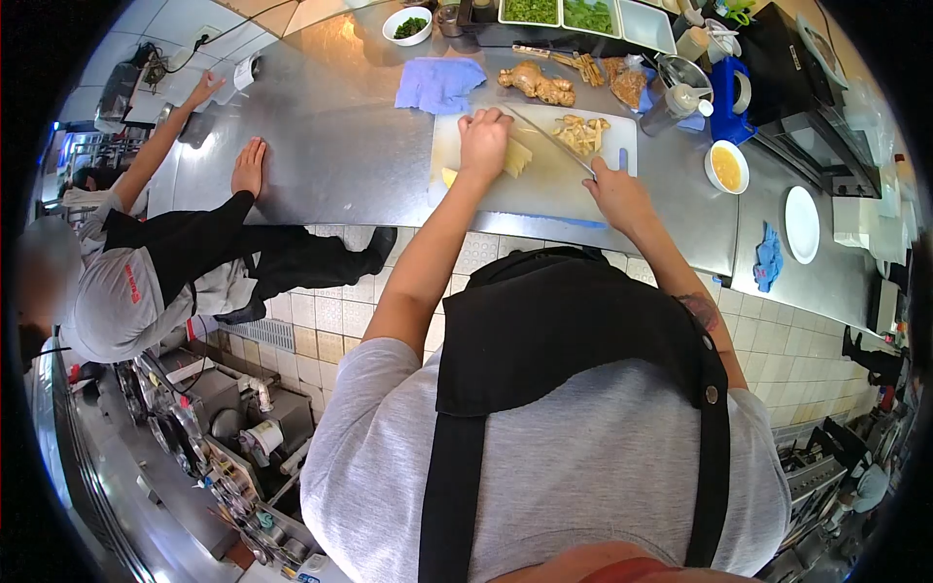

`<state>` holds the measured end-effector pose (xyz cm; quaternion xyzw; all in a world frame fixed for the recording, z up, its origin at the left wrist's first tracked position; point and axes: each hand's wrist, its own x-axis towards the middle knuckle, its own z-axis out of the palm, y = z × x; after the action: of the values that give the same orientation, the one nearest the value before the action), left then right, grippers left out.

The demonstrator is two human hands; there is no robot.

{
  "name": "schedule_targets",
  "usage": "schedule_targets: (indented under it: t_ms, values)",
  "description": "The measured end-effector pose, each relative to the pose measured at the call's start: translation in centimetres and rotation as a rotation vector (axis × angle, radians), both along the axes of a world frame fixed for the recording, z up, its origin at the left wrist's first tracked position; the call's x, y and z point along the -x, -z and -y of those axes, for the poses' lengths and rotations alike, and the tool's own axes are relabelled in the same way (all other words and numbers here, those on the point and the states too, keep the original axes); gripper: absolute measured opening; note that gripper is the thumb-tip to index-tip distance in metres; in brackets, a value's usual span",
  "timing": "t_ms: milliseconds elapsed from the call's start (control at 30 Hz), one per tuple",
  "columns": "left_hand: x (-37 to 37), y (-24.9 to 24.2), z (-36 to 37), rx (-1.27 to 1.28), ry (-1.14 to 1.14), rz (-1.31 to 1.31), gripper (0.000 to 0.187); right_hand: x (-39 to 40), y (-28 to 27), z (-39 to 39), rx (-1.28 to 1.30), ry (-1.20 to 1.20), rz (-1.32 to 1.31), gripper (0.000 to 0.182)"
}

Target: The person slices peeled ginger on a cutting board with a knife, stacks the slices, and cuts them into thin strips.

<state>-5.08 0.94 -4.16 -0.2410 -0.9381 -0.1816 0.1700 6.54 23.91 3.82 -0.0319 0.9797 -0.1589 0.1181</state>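
A white cutting board (573, 199) lies in front of me on the steel counter. My right hand (622, 197) is closed round the handle of a knife (552, 142), whose long blade points away to the upper left across the board. My left hand (485, 146) rests on the board with curled fingers, pressing on pale yellow pieces that look like peeled ginger (518, 158). What sits under its fingers is partly hidden. Right of the blade is a pile of pale brown-edged scraps (581, 134). Whole unpeeled ginger (537, 85) lies just beyond the board.
A blue cloth (439, 84) lies behind the board at left. Nearby are a bowl of chopped greens (407, 26), a squeeze bottle (671, 112), a yellow-filled bowl (727, 167) and a white plate (802, 224). At left a co-worker's hand (250, 167) leans on the counter.
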Motion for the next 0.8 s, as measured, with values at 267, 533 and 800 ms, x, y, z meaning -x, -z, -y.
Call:
schedule_targets:
  t_ms: [267,533,800]
  values:
    - [-3.1,-2.3,0.6,-0.143,0.018,-0.095,0.027,-1.4,1.7,1.2,-0.108,-0.018,-0.083,0.026]
    - [-2.3,-1.3,0.5,0.011,0.06,0.112,0.035,-1.0,2.6,1.6,-0.16,0.007,-0.167,0.014]
    - [0.6,-2.3,0.5,0.177,0.119,0.273,0.033,-1.1,3.6,2.2,-0.14,0.029,-0.156,0.022]
